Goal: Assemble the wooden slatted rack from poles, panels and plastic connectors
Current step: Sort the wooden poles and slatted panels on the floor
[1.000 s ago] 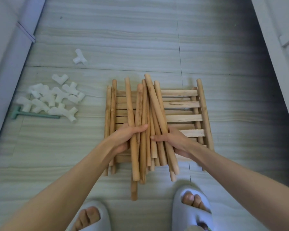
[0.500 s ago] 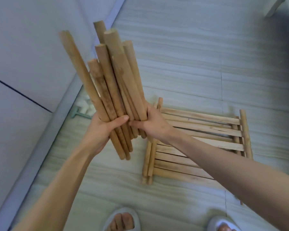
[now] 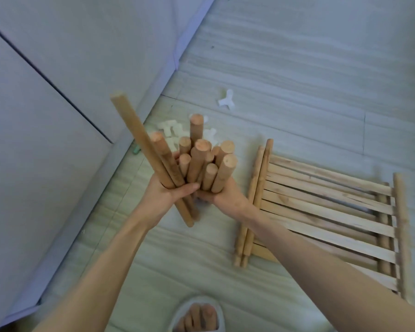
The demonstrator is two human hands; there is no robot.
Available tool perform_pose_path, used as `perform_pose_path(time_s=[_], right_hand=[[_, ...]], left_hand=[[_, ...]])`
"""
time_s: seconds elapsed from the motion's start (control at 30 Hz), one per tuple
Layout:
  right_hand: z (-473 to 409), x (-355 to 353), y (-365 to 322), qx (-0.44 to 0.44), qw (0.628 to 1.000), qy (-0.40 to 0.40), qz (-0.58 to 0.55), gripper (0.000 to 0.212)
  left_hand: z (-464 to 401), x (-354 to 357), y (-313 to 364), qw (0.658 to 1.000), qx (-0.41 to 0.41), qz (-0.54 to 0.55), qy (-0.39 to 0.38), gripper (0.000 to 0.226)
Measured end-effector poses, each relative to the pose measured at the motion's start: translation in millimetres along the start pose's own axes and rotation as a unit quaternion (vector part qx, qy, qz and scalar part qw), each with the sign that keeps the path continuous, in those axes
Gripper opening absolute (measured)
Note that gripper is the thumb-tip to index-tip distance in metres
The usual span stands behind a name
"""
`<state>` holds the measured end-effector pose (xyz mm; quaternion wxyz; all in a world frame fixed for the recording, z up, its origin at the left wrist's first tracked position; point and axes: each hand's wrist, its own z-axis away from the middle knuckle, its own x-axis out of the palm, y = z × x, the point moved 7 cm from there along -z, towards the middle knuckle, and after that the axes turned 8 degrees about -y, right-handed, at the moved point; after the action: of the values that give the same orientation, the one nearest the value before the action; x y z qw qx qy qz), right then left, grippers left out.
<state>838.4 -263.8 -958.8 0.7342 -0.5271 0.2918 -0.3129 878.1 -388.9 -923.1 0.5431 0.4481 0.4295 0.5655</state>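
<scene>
Head view: both hands, left (image 3: 164,195) and right (image 3: 222,194), clasp the bundle of round wooden poles (image 3: 197,164), now lifted off the stacked wooden slatted panels (image 3: 321,212) and carried left toward the white plastic connectors (image 3: 170,130) on the floor, probably for sorting.

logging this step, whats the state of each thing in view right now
bundle of poles: lifted off the floor, near upright, gripped from both sides
left hand: wrapped round the bundle
right hand: wrapped round the bundle
slatted panels: flat on the floor, stacked, unassembled
plastic connectors: loose pile on the floor, partly hidden
lone connector: lying apart on the floor
</scene>
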Motion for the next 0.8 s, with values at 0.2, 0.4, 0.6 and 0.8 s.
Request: perform_pose_path(time_s=[0.2, 0.4, 0.6, 0.8], right_hand=[[-2.3, -6.1, -7.7, -0.009, 1.0, -0.022, -0.002, 0.046], [-4.9, -1.0, -16.2, -0.022, 0.999, -0.029, -0.019, 0.048], [-1.3, -3.5, -15.7, -0.014, 0.999, -0.041, 0.001, 0.029], [2.0, -1.1, -10.9, -0.016, 0.999, -0.043, 0.024, 0.034]], left_hand=[[-5.0, 4.9, 6.9, 0.998, 0.035, -0.04, -0.027, 0.067], [-6.9, 7.9, 10.0, 0.995, 0.059, -0.076, -0.017, 0.057], [0.1, 1.8, 24.4, 0.982, 0.099, -0.159, -0.014, 0.044], [1.6, 5.9, 28.1, 0.974, 0.109, -0.195, -0.026, 0.058]])
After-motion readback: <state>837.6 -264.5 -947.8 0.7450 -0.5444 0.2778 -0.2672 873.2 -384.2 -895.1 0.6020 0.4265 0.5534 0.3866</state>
